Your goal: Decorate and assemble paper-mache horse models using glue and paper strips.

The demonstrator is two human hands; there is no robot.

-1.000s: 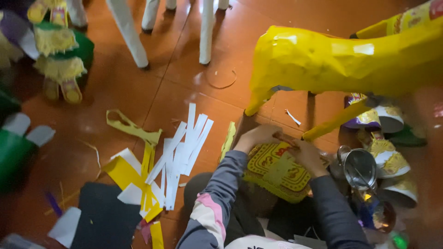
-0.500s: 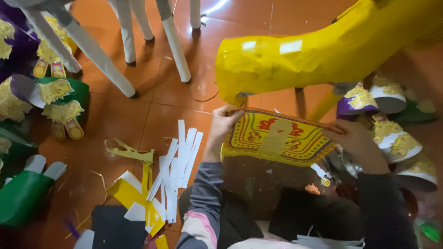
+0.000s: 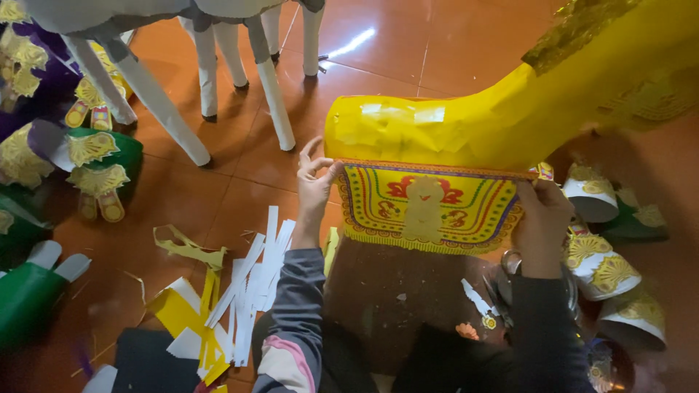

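Patterned paper panel [image 3: 429, 207], yellow with red motifs, lay against the yellow paper figure [image 3: 466, 131] above the floor [image 3: 240, 182]. I saw my left hand [image 3: 314, 185] fingers pinching its left corner, my right hand [image 3: 542, 218] fingers gripping its right edge.

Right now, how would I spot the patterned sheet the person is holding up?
Find the big yellow paper animal body standing on the orange tiled floor. Pressed along its lower edge, between the left hand and the right hand, hangs the patterned sheet. Unlike the plain white strips and yellow scraps nearby, it is yellow with red and green ornament and a fringed bottom.
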